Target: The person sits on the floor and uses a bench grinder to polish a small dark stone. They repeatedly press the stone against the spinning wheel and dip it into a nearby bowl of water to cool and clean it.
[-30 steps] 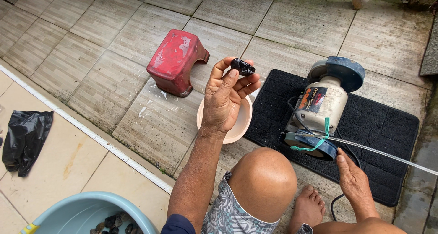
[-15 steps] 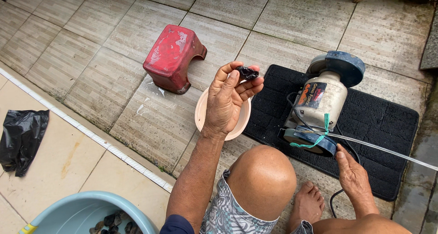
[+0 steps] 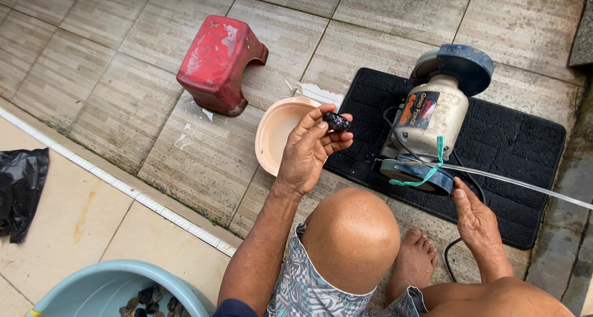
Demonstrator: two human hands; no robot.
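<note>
My left hand (image 3: 311,149) is raised palm-up over my knee and holds a small black stone (image 3: 336,121) between thumb and fingertips. Just behind it a peach-coloured plastic bowl (image 3: 276,131) lies on the tiled floor. My right hand (image 3: 474,213) rests low beside the blue front wheel of a cream bench grinder (image 3: 432,116), fingers loosely curled near a clear thin hose (image 3: 525,184) tied on with a green string. The grinder stands on a black mat (image 3: 513,138).
A worn red stool (image 3: 216,63) lies on the tiles at the back left. A light blue basin (image 3: 117,289) with several dark stones is at the bottom left. A black plastic bag (image 3: 21,190) lies at the left edge. My bare knee and foot fill the bottom centre.
My left hand has come a little lower and nearer to me with the stone. My right hand stays by the grinder's front. The view has shifted slightly.
</note>
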